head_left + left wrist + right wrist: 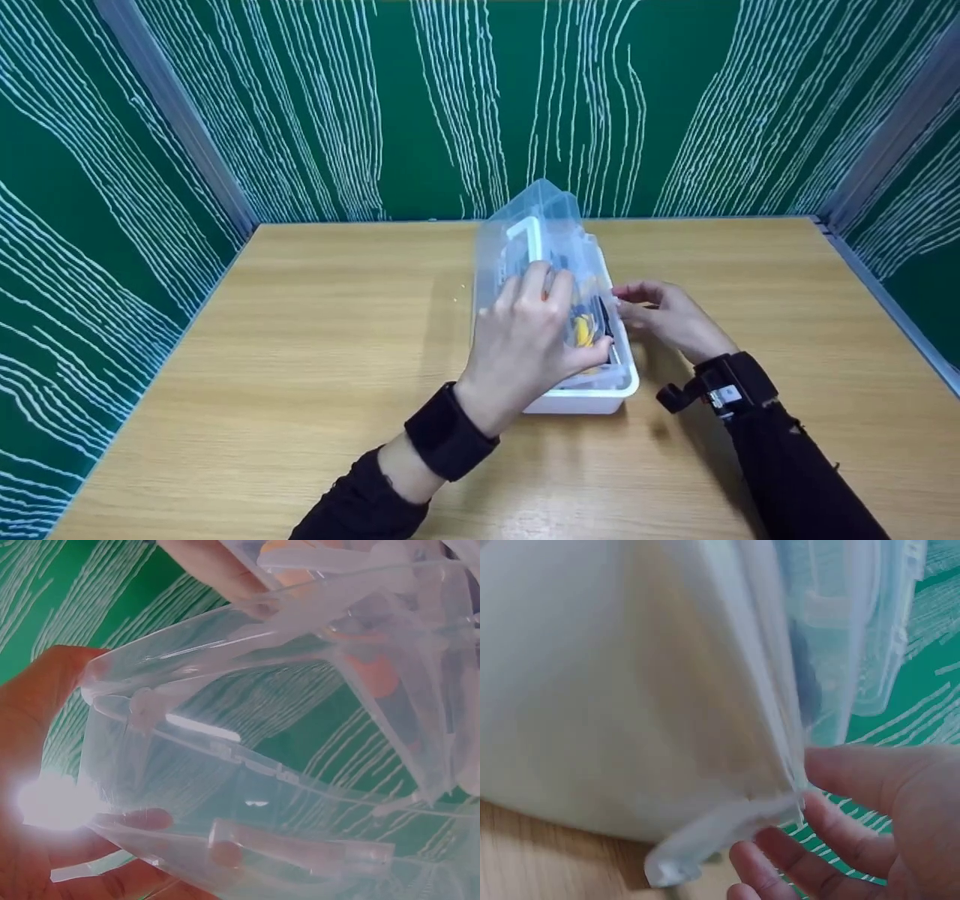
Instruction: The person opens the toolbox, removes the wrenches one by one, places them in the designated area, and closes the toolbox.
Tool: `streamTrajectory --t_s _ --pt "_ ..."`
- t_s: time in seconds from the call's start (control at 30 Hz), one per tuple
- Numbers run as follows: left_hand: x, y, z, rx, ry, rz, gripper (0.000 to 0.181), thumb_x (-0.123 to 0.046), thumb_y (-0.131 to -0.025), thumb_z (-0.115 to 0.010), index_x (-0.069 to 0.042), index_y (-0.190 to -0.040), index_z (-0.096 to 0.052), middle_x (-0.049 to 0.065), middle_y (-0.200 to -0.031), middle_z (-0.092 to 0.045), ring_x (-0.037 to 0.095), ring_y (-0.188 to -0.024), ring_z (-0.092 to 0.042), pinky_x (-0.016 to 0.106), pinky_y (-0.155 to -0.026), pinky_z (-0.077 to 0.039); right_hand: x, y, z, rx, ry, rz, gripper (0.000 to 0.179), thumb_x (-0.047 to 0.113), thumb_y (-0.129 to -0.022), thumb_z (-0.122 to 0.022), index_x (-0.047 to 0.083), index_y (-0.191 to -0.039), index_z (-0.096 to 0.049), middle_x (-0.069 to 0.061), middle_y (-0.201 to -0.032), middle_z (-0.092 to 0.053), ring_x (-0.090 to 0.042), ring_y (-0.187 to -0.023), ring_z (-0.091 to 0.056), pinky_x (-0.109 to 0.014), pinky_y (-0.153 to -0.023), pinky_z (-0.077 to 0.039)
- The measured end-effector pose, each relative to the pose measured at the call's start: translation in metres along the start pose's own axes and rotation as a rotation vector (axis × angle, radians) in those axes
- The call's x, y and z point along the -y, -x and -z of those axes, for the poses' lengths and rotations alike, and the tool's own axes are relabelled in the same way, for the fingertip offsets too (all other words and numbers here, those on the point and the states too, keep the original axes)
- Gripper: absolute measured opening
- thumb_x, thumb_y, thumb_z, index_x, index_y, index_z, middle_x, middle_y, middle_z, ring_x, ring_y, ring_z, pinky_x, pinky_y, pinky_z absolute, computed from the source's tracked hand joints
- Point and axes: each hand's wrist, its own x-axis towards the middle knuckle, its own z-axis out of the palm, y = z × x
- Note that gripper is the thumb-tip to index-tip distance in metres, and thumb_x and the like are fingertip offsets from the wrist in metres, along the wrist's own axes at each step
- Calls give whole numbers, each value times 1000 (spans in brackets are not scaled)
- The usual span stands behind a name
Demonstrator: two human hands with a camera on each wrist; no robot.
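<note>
A white plastic storage box (577, 405) stands on the table, its clear lid (540, 196) raised at a tilt over the left side. My left hand (517, 326) grips the lid across its near part, thumb toward the right; in the left wrist view the clear lid (180, 757) sits between thumb and fingers. At the box's right side, my right hand (671, 319) touches the rim by a latch (712, 836), which sticks outward from the wall. Its fingers are loosely bent. Inside lie a yellow item (583, 330) and a dark slender one, partly hidden.
The wooden table (337, 315) surrounds the box. Green walls with white wavy lines (450, 97) enclose the table at the back and both sides. A white handle (534, 236) shows on the lid. Black bands with devices sit on both wrists.
</note>
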Motion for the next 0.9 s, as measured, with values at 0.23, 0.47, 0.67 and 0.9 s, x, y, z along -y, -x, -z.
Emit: streamTrajectory --t_s 0.23,0.47,0.67,0.9 --pt "3 1 1 -25 6 7 68 -66 -80 -83 -9 -116 -73 8 -110 -73 18 -78 -70 27 -62 -64 -4 -3 1 14 0 0 47 29 -108 -65 0 -145 -57 -19 -141 -62 -22 -120 -64 -31 -103 -59" --pt "14 3 6 -16 92 32 68 -62 -80 -85 -7 -119 -73 8 -109 -72 19 -78 -69 28 -64 -64 -2 -4 -1 20 -18 4 48 26 -108 -65 -2 -145 -56 -19 -139 -63 -15 -112 -67 -32 -101 -61" --pt "32 8 14 -30 190 101 64 -54 -79 -88 -5 -116 -70 6 -104 -64 14 -69 -61 23 -55 -56 -2 -7 -1 25 -21 -5 50 27 -109 -65 -3 -147 -54 -19 -139 -62 -15 -112 -66 -32 -102 -61" --pt "44 14 19 -6 278 147 64 -54 -83 -85 -5 -120 -68 8 -111 -64 13 -74 -63 21 -61 -58 -4 -6 -1 24 -5 -31 51 30 -109 -65 0 -148 -53 -18 -140 -62 -20 -116 -66 -36 -104 -60"
